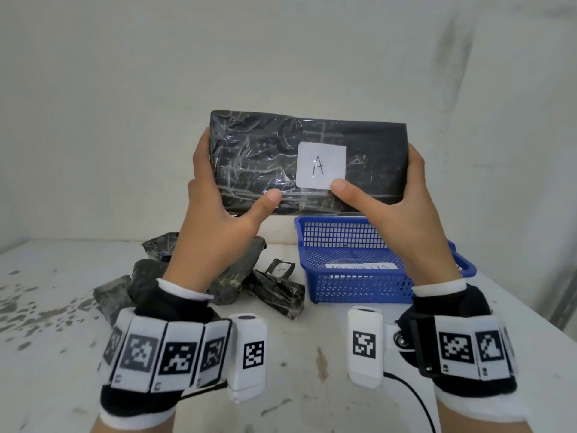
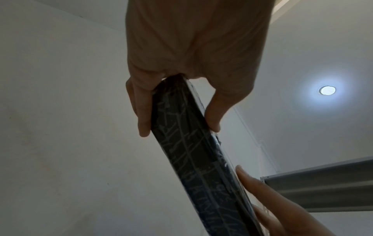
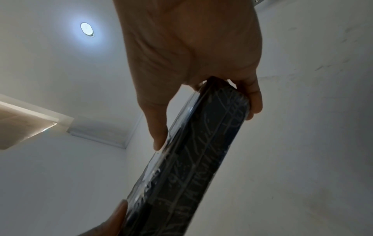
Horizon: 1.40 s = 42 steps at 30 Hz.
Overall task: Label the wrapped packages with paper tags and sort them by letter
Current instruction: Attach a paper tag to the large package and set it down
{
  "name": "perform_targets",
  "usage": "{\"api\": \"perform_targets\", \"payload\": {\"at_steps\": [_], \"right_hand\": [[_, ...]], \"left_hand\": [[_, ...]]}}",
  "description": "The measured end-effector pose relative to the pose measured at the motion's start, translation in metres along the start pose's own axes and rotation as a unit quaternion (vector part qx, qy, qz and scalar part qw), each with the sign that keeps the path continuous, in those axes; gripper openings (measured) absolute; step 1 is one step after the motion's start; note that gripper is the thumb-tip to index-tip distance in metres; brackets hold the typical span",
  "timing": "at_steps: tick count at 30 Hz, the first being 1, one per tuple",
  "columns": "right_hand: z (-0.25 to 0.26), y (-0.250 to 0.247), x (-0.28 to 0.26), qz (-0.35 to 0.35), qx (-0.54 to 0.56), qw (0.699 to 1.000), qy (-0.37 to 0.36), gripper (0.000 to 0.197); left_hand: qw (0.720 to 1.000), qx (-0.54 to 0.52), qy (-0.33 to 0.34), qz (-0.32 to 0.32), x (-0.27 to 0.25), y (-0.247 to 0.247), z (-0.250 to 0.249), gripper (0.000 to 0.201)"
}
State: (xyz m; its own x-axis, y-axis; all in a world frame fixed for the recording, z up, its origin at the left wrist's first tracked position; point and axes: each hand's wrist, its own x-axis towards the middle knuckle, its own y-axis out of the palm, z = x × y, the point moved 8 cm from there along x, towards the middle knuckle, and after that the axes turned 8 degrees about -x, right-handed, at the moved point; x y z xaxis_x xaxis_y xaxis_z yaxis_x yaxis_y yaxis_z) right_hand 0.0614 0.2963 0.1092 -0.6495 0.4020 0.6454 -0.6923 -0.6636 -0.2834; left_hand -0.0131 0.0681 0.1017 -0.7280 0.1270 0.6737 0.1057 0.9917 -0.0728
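Left hand (image 1: 215, 214) and right hand (image 1: 402, 210) clamped on opposite ends of black package (image 1: 259, 157), thumbs in front. Tag "A" (image 1: 321, 165) under right thumb; blue basket (image 1: 359, 285) below right hand.

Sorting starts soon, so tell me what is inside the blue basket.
Inside the blue basket, a white paper strip with dark writing lies on the mesh floor; the writing is unreadable. The right hand covers the basket's right part, so that area cannot be checked.

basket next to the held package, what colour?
Blue, a mesh-walled plastic basket on the table; the head view shows it best.
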Motion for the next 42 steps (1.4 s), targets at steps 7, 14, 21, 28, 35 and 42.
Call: {"api": "perform_targets", "payload": {"at_steps": [7,14,21,28,35,42], "right_hand": [[0.006,-0.004,-0.001,0.006,0.03,0.999,-0.01,0.086],[0.006,-0.007,0.0,0.021,0.07,0.997,0.002,0.073],[0.0,-0.011,0.003,0.019,0.076,0.997,0.016,0.058],[-0.005,-0.016,0.005,0.018,0.089,0.995,0.026,0.054],[-0.011,-0.019,0.003,0.017,0.08,0.996,0.031,0.059],[-0.016,-0.012,-0.005,0.046,0.064,0.996,0.047,0.075]], "left_hand": [[0.998,-0.062,-0.006,0.003,0.002,-0.008,-0.003,0.092],[0.993,-0.12,-0.013,-0.004,0.003,-0.017,-0.004,0.066],[0.991,-0.129,-0.03,-0.014,0.005,-0.017,-0.003,0.055],[0.99,-0.134,-0.04,-0.013,0.001,-0.013,-0.005,0.053],[0.993,-0.103,-0.052,0.002,-0.001,-0.004,-0.002,0.088],[0.999,-0.002,-0.038,-0.038,-0.007,-0.003,-0.013,0.094]]}}
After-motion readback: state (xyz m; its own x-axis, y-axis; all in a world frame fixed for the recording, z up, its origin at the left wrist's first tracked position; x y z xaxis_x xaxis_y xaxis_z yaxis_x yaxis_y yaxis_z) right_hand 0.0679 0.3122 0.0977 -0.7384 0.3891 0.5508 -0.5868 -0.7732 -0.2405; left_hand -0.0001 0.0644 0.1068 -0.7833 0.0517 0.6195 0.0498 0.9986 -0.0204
